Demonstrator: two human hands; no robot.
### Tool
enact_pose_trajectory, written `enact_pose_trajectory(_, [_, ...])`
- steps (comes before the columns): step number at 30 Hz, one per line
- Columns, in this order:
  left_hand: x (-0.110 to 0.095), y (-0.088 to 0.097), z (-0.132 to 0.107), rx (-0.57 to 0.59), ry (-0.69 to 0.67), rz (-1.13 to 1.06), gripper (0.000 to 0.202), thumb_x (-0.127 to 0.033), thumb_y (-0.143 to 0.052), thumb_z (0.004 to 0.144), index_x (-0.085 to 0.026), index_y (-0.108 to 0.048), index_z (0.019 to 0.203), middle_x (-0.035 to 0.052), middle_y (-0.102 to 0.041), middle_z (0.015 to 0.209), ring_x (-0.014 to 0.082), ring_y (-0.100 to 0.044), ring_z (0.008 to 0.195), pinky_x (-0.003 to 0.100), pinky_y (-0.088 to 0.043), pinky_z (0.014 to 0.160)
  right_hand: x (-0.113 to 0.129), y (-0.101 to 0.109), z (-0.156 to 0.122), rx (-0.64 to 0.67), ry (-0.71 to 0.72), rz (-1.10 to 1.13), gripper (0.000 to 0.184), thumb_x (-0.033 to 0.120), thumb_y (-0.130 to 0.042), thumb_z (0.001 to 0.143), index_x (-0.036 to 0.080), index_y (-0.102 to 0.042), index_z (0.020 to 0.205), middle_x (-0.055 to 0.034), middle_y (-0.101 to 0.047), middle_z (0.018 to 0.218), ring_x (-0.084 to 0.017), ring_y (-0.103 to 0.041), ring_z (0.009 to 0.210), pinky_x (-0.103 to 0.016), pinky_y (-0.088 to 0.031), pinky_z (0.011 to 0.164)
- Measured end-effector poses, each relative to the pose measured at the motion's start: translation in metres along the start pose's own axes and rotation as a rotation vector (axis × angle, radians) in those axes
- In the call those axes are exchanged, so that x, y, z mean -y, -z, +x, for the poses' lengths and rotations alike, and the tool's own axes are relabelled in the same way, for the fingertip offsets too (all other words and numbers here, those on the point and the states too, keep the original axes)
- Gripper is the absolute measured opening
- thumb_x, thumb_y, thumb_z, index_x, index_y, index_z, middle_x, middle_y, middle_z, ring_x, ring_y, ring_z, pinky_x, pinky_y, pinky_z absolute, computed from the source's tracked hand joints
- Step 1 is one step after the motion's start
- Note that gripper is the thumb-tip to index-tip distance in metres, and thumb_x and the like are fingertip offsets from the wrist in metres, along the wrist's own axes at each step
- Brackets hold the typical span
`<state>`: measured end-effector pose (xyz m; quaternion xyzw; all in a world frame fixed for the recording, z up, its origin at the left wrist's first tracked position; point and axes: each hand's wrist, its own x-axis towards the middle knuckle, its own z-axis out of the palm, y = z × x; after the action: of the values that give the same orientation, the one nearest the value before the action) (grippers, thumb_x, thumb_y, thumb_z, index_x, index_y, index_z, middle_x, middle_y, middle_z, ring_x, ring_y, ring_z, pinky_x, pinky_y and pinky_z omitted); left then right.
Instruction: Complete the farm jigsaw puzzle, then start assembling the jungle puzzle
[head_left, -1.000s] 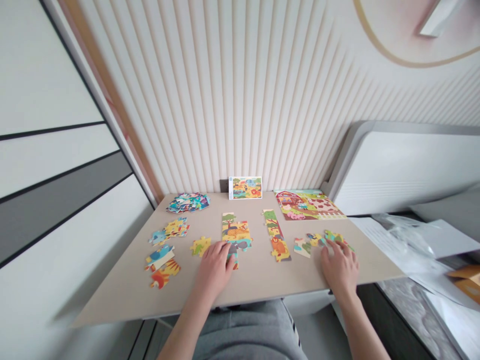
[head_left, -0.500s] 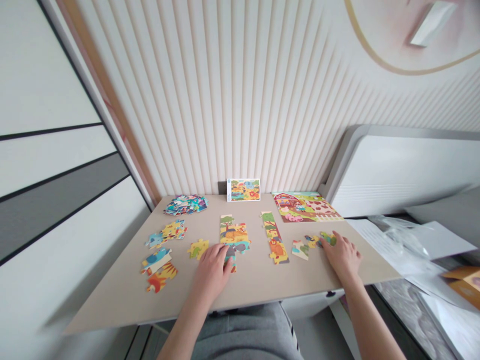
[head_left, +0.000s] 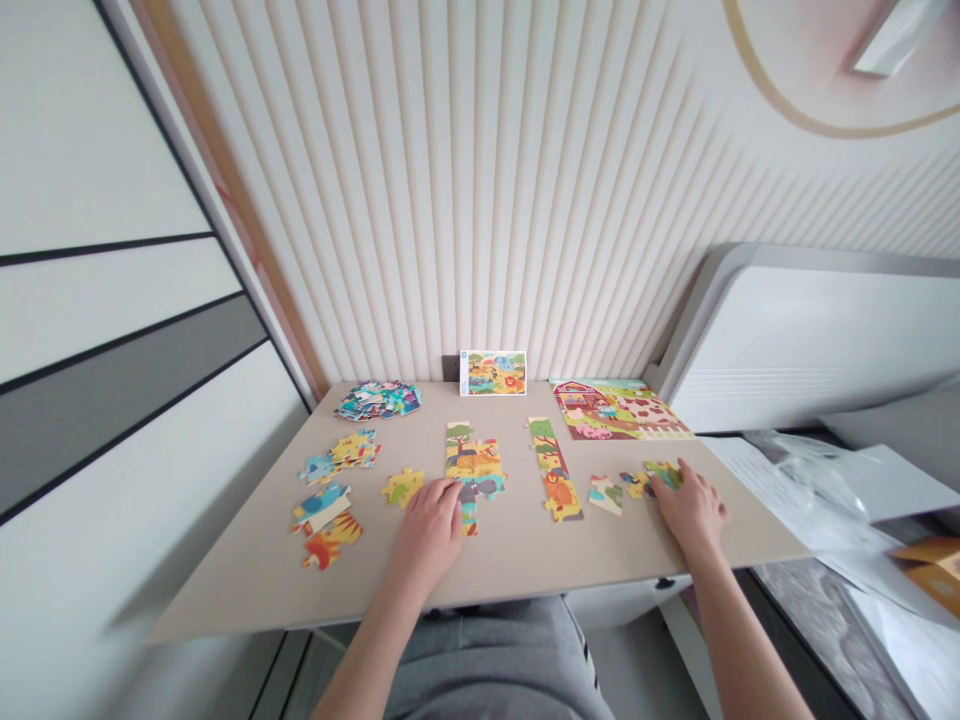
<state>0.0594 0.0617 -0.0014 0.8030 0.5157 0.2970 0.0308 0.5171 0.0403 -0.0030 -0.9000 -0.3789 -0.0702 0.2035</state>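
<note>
My left hand point(head_left: 431, 527) lies palm down at the left edge of a joined puzzle section point(head_left: 475, 460) with a tree, a leopard and a hippo. Its fingers are loosely bent, the thumb apart, and I see nothing held in it. A yellow puzzle piece with a green animal point(head_left: 405, 487) lies just left of its fingers. On the right, my right hand point(head_left: 695, 508) has thumb and index finger at the edges of a green puzzle piece point(head_left: 663, 473). A small yellow-and-blue piece point(head_left: 636, 485) and a pale piece with green point(head_left: 606, 495) lie beside it.
A joined strip with a lion point(head_left: 555, 470) lies mid-table. Loose pieces point(head_left: 326, 510) and a heap of blue-purple pieces point(head_left: 379, 400) are on the left. A picture card point(head_left: 493, 373) stands against the wall. A finished farm puzzle point(head_left: 622, 410) lies at the back right.
The whole view has shifted slightly, so the table sits a little further right and higher. Both hands stay at the same pieces, with hardly any movement.
</note>
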Motion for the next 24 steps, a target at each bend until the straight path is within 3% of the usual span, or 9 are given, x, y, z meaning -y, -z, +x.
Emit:
enact_pose_trajectory(7, [0.005, -0.001, 0.001, -0.046, 0.068, -0.124, 0.048, -0.003, -0.043, 0.091, -0.021, -0.064, 0.129, 0.0109, -0.065, 0.129, 0.0253, -0.061, 0.121, 0.046, -0.048, 0.110, -0.007, -0.003, 0.004, -0.027, -0.003, 0.093, 0.074, 0.058, -0.052, 0.086, 0.020, -0.048, 0.150, -0.0172, -0.063, 0.136, -0.041, -0.054, 0.127, -0.060, -0.034, 0.108])
enact_pose_trajectory(12, [0.004, 0.001, 0.001, -0.049, 0.084, -0.148, 0.050, 0.000, -0.042, 0.089, -0.021, -0.063, 0.128, 0.0102, -0.065, 0.128, 0.0247, -0.061, 0.122, 0.045, -0.048, 0.111, -0.006, 0.007, 0.000, -0.112, 0.096, 0.298, 0.071, 0.054, -0.055, 0.087, 0.016, -0.052, 0.147, -0.0178, -0.061, 0.137, -0.036, -0.058, 0.122, -0.051, -0.042, 0.105])
enact_pose_trajectory(17, [0.003, 0.004, 0.001, -0.053, 0.096, -0.175, 0.050, 0.001, -0.040, 0.089, -0.020, -0.063, 0.128, 0.0101, -0.065, 0.127, 0.0245, -0.061, 0.122, 0.046, -0.048, 0.111, 0.026, 0.024, -0.038, -0.133, 0.380, 0.536, 0.066, 0.052, -0.054, 0.092, 0.018, -0.049, 0.148, -0.0168, -0.056, 0.143, -0.030, -0.063, 0.115, -0.048, -0.048, 0.104])
enact_pose_trajectory(19, [0.002, 0.005, 0.002, -0.055, 0.100, -0.184, 0.050, 0.001, -0.040, 0.089, -0.021, -0.063, 0.127, 0.0098, -0.065, 0.127, 0.0242, -0.061, 0.122, 0.045, -0.049, 0.111, 0.045, 0.027, -0.063, -0.047, 0.557, 0.615, 0.063, 0.049, -0.059, 0.092, 0.021, -0.049, 0.148, -0.0157, -0.055, 0.145, -0.029, -0.064, 0.114, -0.050, -0.050, 0.104])
enact_pose_trajectory(24, [0.002, 0.005, 0.002, -0.064, 0.104, -0.198, 0.048, 0.001, -0.039, 0.090, -0.021, -0.063, 0.126, 0.0103, -0.065, 0.126, 0.0243, -0.060, 0.123, 0.046, -0.049, 0.110, 0.086, 0.033, -0.125, 0.224, 0.948, 0.697, 0.055, 0.033, -0.058, 0.097, 0.028, -0.048, 0.151, -0.0112, -0.053, 0.150, -0.029, -0.054, 0.136, -0.048, -0.048, 0.113])
